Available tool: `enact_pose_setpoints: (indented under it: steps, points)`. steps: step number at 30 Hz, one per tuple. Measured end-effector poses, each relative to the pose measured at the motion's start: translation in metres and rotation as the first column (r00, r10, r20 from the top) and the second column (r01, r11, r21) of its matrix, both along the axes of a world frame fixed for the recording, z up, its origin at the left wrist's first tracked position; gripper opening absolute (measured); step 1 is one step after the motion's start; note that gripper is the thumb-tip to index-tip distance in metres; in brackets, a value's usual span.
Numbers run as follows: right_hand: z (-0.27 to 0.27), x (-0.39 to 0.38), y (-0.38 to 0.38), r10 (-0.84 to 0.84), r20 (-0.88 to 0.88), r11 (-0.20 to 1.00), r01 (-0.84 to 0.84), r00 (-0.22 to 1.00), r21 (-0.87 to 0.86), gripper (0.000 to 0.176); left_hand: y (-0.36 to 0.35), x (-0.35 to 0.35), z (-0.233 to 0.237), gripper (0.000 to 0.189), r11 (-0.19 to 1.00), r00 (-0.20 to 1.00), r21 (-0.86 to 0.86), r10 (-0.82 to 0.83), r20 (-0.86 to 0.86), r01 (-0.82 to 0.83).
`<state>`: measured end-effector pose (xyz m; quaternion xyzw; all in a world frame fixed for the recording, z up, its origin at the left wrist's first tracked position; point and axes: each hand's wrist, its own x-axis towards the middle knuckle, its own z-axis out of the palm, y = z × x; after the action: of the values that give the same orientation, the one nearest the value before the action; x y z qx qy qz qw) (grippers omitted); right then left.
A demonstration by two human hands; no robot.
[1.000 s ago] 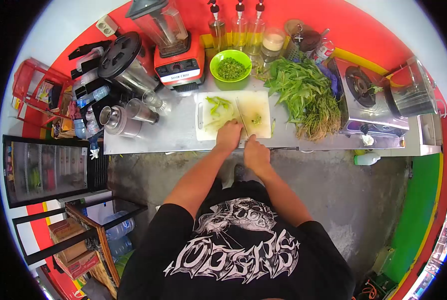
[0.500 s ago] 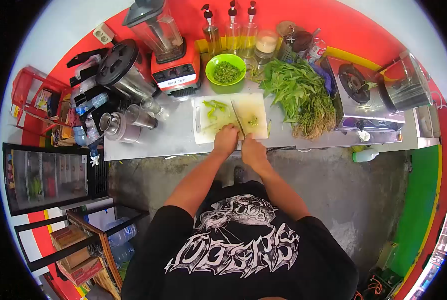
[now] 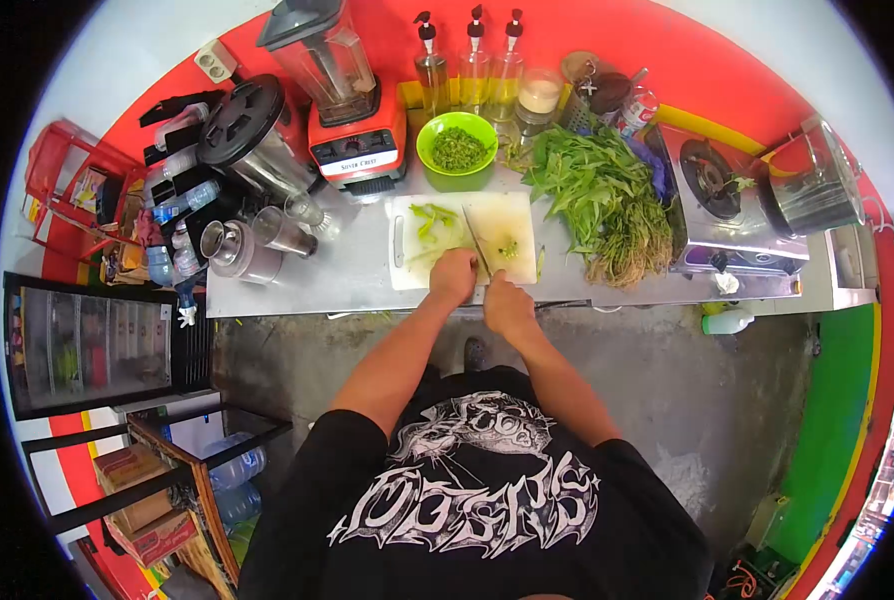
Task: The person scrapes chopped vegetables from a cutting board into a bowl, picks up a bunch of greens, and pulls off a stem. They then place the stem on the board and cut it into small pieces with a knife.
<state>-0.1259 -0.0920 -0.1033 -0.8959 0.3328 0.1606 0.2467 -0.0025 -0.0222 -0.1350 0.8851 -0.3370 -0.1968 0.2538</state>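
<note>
My right hand is closed round the handle of a knife, whose blade points away from me over the white cutting board. Just left of the blade, my left hand rests on the board with its fingers curled; what they hold is hidden. Green vegetable pieces lie on the board's left half. To the right of the knife sit small chopped green bits. Behind the board stands a bright green bowl filled with finely chopped greens.
Right of the board lies a heap of leafy greens with roots, beside a gas stove. A red blender and pump bottles line the back. Glass jars stand at left. The counter's front edge runs near my hands.
The view has shifted slightly. Both hands and the knife stay in nearly the same place on the board, with the left hand's fingers a little more tucked in.
</note>
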Motion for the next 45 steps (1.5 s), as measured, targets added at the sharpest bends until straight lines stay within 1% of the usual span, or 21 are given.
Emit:
enact_pose_setpoints:
  steps: [4, 6, 7, 10, 11, 14, 17, 19, 21, 22, 24, 25, 27, 28, 30, 32, 36, 40, 42, 43, 45]
  points:
    - [-0.003, 0.001, 0.006, -0.068, -0.016, 0.998, 0.068, 0.998, -0.001, 0.032, 0.002, 0.002, -0.004, 0.01, 1.0, 1.0, -0.027, -0.003, 0.006, 0.003]
    - [-0.01, 0.001, 0.005, -0.09, 0.038, 0.995, 0.089, 0.995, 0.036, 0.031, 0.001, 0.001, -0.007, 0.01, 0.997, 1.0, -0.077, 0.018, 0.001, -0.018]
    - [-0.013, 0.002, 0.001, -0.091, 0.028, 0.995, 0.09, 0.995, 0.04, 0.031, 0.0, 0.002, -0.008, 0.008, 0.998, 0.999, -0.059, 0.027, -0.021, -0.028]
    - [-0.014, 0.005, -0.01, -0.021, 0.083, 0.999, 0.016, 0.996, 0.051, 0.034, -0.002, 0.006, -0.018, 0.005, 0.999, 1.0, -0.036, -0.004, -0.008, 0.004]
    - [-0.014, 0.004, -0.011, -0.022, 0.089, 0.999, 0.018, 0.996, 0.05, 0.034, -0.003, 0.009, -0.026, 0.005, 0.999, 1.0, -0.032, -0.024, -0.009, 0.024]
    - [-0.016, -0.002, -0.001, -0.026, 0.075, 0.998, 0.022, 0.997, 0.057, 0.034, 0.002, 0.005, -0.008, 0.01, 0.999, 0.999, -0.044, -0.006, -0.05, 0.004]
    - [-0.015, 0.003, -0.002, -0.047, 0.067, 0.997, 0.043, 0.997, 0.066, 0.035, 0.0, 0.006, -0.009, 0.011, 0.999, 0.995, 0.002, 0.039, -0.092, -0.039]
    - [-0.018, 0.008, -0.008, -0.053, 0.079, 0.996, 0.048, 0.995, 0.074, 0.035, 0.002, 0.009, -0.014, 0.011, 0.999, 0.992, -0.014, 0.044, -0.12, -0.046]
    - [-0.019, 0.015, -0.01, 0.007, 0.081, 1.0, -0.007, 0.997, -0.007, 0.036, 0.004, 0.012, -0.017, 0.012, 0.999, 0.99, -0.024, 0.042, -0.138, -0.045]
    - [-0.017, 0.013, -0.007, 0.008, 0.082, 1.0, -0.008, 0.997, 0.0, 0.036, 0.005, 0.013, -0.017, 0.012, 0.999, 0.986, -0.005, 0.049, -0.161, -0.051]
    - [-0.013, 0.004, 0.001, -0.023, 0.118, 1.0, 0.021, 0.993, 0.021, 0.034, 0.005, 0.015, -0.02, 0.013, 0.998, 0.982, 0.019, 0.056, -0.179, -0.054]
    - [-0.015, 0.004, 0.005, -0.025, 0.12, 0.999, 0.022, 0.992, 0.026, 0.034, 0.003, 0.015, -0.024, 0.011, 0.997, 0.981, -0.005, 0.069, -0.18, -0.071]
    - [-0.018, 0.005, 0.014, -0.107, 0.083, 0.994, 0.104, 0.991, 0.038, 0.034, 0.002, 0.016, -0.027, 0.01, 0.995, 0.979, -0.03, 0.086, -0.185, -0.093]
    - [-0.02, 0.007, 0.01, -0.101, 0.08, 0.994, 0.099, 0.992, 0.036, 0.034, 0.002, 0.019, -0.026, 0.011, 0.997, 0.977, -0.042, 0.061, -0.202, -0.071]
    - [-0.021, 0.015, 0.0, 0.02, 0.065, 1.0, -0.02, 0.998, 0.006, 0.034, 0.001, 0.02, -0.025, 0.011, 0.996, 0.974, -0.059, 0.046, -0.221, -0.06]
    - [-0.02, 0.017, -0.005, 0.009, 0.084, 1.0, -0.01, 0.996, 0.008, 0.034, 0.001, 0.025, -0.022, 0.011, 0.999, 0.96, 0.006, 0.044, -0.276, -0.044]
    - [-0.011, 0.007, 0.004, -0.038, 0.095, 0.999, 0.036, 0.995, 0.031, 0.032, 0.001, 0.025, -0.027, 0.01, 0.998, 0.97, -0.03, 0.055, -0.237, -0.064]
    - [-0.016, 0.01, 0.002, -0.044, 0.039, 0.998, 0.042, 0.998, 0.047, 0.029, 0.0, 0.026, -0.024, 0.01, 0.999, 0.967, 0.019, 0.043, -0.251, -0.04]
    - [-0.02, 0.016, -0.006, 0.062, 0.081, 0.998, -0.061, 0.995, -0.015, 0.034, -0.002, 0.023, -0.028, 0.011, 0.999, 0.966, 0.02, 0.029, -0.258, -0.025]
    - [-0.018, 0.014, -0.007, 0.063, 0.081, 0.998, -0.061, 0.995, -0.017, 0.034, -0.001, 0.022, -0.03, 0.009, 0.999, 0.973, -0.009, 0.049, -0.227, -0.053]
    - [-0.014, 0.01, -0.003, 0.004, 0.084, 1.0, -0.004, 0.996, 0.01, 0.032, -0.001, 0.02, -0.031, 0.008, 0.996, 0.979, -0.039, 0.069, -0.193, -0.078]
